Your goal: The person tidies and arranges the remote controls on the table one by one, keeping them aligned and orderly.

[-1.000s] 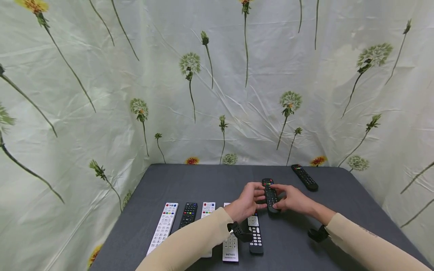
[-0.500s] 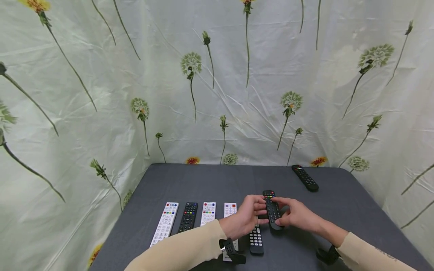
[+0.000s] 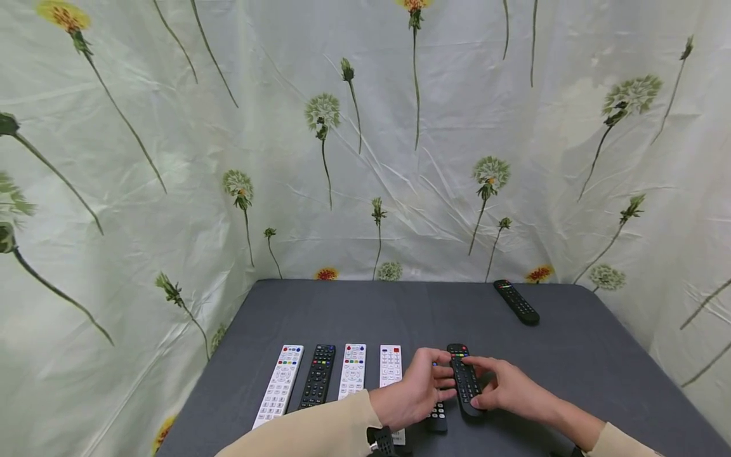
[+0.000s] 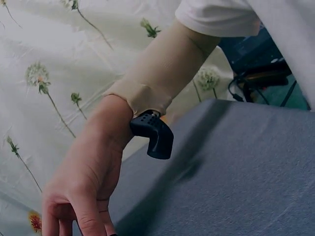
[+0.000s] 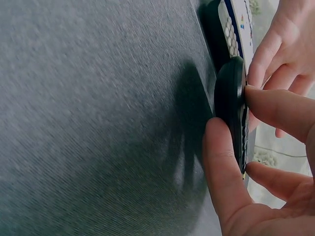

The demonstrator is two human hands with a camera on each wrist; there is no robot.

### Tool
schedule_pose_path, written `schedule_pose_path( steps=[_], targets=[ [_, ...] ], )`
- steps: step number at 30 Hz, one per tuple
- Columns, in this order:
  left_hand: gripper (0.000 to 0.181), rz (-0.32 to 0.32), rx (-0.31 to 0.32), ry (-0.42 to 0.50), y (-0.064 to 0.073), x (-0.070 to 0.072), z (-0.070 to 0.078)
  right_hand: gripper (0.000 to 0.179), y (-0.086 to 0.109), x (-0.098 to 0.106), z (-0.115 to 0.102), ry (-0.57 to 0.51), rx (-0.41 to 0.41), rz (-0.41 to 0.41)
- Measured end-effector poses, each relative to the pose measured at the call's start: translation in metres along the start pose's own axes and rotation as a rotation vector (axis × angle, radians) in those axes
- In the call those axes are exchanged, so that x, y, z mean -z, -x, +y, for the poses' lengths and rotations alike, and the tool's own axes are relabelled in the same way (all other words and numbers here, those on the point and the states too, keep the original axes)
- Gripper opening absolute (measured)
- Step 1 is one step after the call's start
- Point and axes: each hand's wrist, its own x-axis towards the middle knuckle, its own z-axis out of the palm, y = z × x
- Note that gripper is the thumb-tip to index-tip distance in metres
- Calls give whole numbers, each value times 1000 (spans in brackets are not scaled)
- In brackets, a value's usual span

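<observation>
A black remote control [image 3: 469,392] with coloured buttons is pinched by my right hand [image 3: 511,388], thumb on its near end and fingers along its face and underside. In the right wrist view the remote [image 5: 229,98] is edge-on, apart from the cloth, its shadow beside it. My left hand [image 3: 415,392] is at its left edge with loosely extended fingers; whether they touch it I cannot tell. Partly hidden under the left hand lies a black remote with pale buttons [image 3: 438,420]. To its left, a white remote [image 3: 391,363] lies partly covered by the left hand and wrist.
Further left in the row are a white remote [image 3: 352,368], a black remote [image 3: 317,376] and another white remote [image 3: 278,384]. One more black remote [image 3: 516,303] lies slanted at the back right. A floral curtain [image 3: 274,158] hangs behind the dark grey table [image 3: 342,311].
Both hands have come nearer the table's front edge and slightly right, the black remote moving with them. It now lies alongside the remote with pale buttons. The other remotes stay put.
</observation>
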Motion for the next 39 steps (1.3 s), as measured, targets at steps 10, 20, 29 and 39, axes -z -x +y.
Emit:
schedule_pose_path(
  steps=[10,20,29,39],
  targets=[
    [46,16,41,16,6,-2,-8,82,9,-5,7,-5,-15,-12],
    [60,-25,102,-20,7,-2,-7,84,12,-7,9,53,-12,34],
    [62,-19,122,-6,5,-3,-7,83,14,-7,10,107,-7,62],
    [50,-23,75,-58,10,-4,0,77,15,-4,6,138,-23,73]
  ],
)
